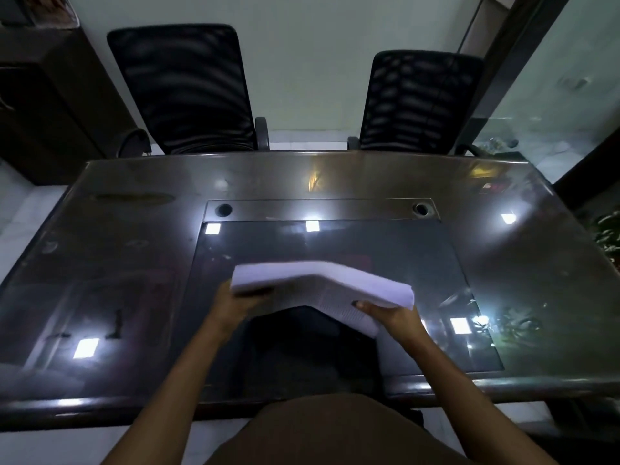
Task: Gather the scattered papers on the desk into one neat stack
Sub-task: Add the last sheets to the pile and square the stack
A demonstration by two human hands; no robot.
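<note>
Bowed stack of papers, held at both ends, at risk of fanning out

The stack of papers (322,283) arches upward in the middle, above the counter (134,263) between its centre and near edge. The left hand (241,298) grips the left end with its fingers tucked under, and the right hand (391,317) pinches the right end, thumb on top. With that bend, sheets could slide apart or spill onto the slick glass if either grip eases. The edges also look uneven for now.
</note>
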